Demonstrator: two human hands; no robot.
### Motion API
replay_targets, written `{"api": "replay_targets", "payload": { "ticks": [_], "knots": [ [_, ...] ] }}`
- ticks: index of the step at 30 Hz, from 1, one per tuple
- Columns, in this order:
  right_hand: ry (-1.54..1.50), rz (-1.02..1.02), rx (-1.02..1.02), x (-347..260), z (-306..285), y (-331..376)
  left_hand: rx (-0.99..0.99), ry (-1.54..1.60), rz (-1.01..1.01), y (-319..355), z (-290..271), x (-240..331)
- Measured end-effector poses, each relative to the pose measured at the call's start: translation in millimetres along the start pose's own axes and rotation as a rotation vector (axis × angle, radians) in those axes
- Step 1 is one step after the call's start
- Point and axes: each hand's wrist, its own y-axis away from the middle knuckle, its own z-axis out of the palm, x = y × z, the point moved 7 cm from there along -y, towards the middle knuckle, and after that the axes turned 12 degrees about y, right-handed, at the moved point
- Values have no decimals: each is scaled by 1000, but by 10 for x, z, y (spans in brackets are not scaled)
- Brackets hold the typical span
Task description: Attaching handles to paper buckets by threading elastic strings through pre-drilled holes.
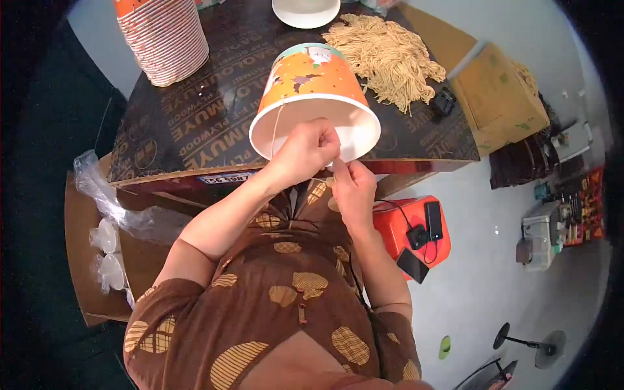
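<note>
An orange paper bucket (312, 77) with a white rim and printed figures lies tipped on the table, its mouth facing me. From a spot near its upper rim hangs a thin tan cord (276, 127), which runs down behind my left wrist. My left hand (307, 153) is in front of the mouth at the lower rim, fingers curled closed. Just beside it, my right hand (354, 188) pinches with thumb and forefinger at the rim's lower edge. The fingertips of both hands nearly meet. What they grip is too small and covered to make out.
The dark plywood table (221, 97) bears a stack of matching buckets (166, 42), a white round container (305, 12) and a heap of tan cords (387, 58). Cardboard boxes (500, 97) stand at right. A red stool (390, 227) with black devices is by my right arm.
</note>
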Motion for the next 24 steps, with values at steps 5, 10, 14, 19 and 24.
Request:
{"api": "replay_targets", "payload": {
  "ticks": [5, 10, 14, 19, 24],
  "knots": [
    [35, -30, -12, -12, -16, 142, -36, -36, 7, -23, 51, -8],
    [8, -111, 32, -192, -72, 247, -82, -72, 17, -14, 52, -2],
    [-35, -107, 13, -233, -69, 255, -100, -42, -21, 4, 83, 24],
    [196, -251, 191, -401, -125, 250, -113, -39, -12, -1, 81, 5],
    [564, -397, 283, -398, -101, 158, -107, -48, 8, -5, 83, -12]
  ]
}}
